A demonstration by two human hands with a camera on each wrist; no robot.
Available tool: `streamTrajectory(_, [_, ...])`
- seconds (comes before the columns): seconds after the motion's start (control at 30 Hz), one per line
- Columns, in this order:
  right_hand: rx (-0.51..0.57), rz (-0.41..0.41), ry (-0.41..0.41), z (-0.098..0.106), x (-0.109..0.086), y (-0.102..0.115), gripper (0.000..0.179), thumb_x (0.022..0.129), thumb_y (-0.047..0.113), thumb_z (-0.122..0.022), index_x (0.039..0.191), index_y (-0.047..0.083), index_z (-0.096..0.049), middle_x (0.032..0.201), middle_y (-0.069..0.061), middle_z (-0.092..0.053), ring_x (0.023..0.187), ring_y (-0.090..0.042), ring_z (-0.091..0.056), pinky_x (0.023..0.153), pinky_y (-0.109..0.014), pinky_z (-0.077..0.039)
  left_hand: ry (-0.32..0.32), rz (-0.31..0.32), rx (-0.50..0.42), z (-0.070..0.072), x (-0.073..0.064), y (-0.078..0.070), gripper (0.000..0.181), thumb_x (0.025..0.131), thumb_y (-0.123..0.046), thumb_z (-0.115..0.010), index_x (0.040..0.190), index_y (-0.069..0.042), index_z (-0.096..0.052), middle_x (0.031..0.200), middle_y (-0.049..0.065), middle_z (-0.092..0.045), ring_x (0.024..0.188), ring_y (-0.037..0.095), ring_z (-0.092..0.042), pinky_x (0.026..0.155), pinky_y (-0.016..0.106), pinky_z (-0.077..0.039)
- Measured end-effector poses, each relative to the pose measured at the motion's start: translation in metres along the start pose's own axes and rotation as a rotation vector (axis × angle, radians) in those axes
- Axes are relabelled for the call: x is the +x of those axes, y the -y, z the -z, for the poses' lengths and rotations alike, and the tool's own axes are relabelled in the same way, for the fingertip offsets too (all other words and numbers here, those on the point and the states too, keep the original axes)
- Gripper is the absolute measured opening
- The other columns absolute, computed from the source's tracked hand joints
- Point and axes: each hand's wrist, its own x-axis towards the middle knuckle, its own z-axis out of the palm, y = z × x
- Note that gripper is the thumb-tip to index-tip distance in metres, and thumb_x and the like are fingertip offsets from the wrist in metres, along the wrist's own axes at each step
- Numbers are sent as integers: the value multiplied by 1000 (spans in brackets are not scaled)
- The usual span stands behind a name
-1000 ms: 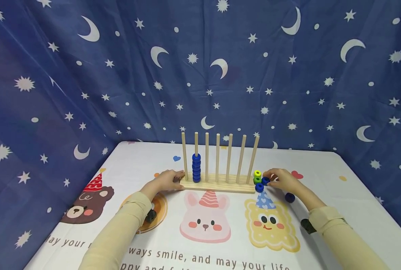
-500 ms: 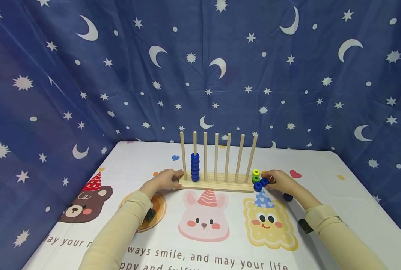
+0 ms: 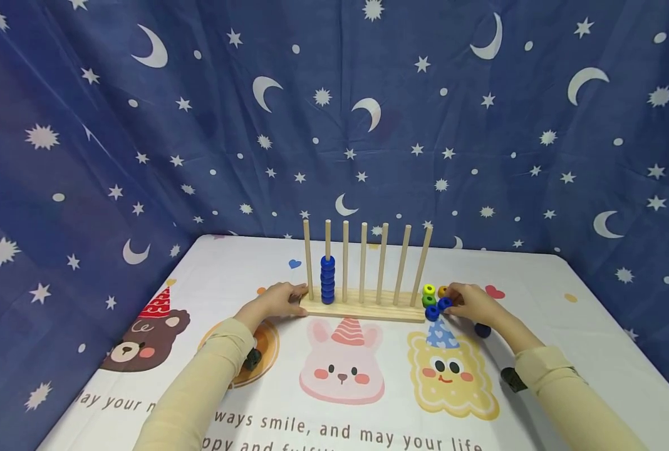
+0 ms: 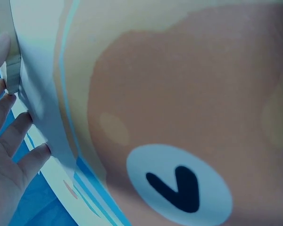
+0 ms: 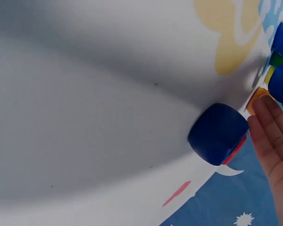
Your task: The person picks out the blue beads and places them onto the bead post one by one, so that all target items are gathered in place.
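Note:
A wooden peg rack [image 3: 363, 308] with several upright pegs stands mid-table. Blue ring beads [image 3: 327, 282] are stacked on its second peg from the left. My left hand [image 3: 277, 302] grips the left end of the base; in the left wrist view, thumb and fingertips are at the board [image 4: 13, 70], the other fingers spread. By the rack's right end, my right hand [image 3: 472, 304] pinches a blue bead [image 3: 445, 303]; its thumb overlaps that bead [image 5: 279, 84] in the right wrist view. Another blue bead [image 3: 433, 313], a green bead [image 3: 429, 301], a yellow bead [image 3: 429, 289] and an orange bead [image 3: 443, 291] sit close by.
A separate blue bead [image 3: 483, 330] lies under the right wrist, large in the right wrist view with a red edge beside it. A printed white tablecloth [image 3: 391, 351] covers the table. A blue star-patterned curtain [image 3: 289, 175] hangs behind and at the left.
My right hand has drawn slightly to the right at the beads, and the orange bead behind its fingertips has come into sight. The left hand keeps its place at the rack.

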Motion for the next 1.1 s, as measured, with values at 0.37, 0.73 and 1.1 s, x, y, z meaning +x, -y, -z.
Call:
streamTrajectory(0.37, [48,37,-98,3,-12,7,24,80,4,-71,100,-4,-60,91,-15,-68,83,-27,-65,76,-42,-57,7,-15,-2,1,-1,-3,58,81,-27,-73,131,-3,-55,140,16,-48,127,39,-46,106,48,-39])
streamTrajectory(0.73, [97,51,-105,0,-15,14,28,80,7,-72,105,-3,-62,99,-16,-69,86,-25,-66,82,-43,-56,-6,-17,31,1,-2,-2,58,80,-29,-73,130,-4,-56,139,16,-50,124,40,-50,103,48,-42])
streamTrajectory(1.1, [134,116,-140,-2,-16,24,30,80,8,-73,106,-2,-62,100,-14,-70,90,-29,-67,83,-44,-55,-7,-15,16,1,-1,-1,58,80,-28,-74,130,-3,-56,138,16,-50,124,39,-49,102,47,-43])
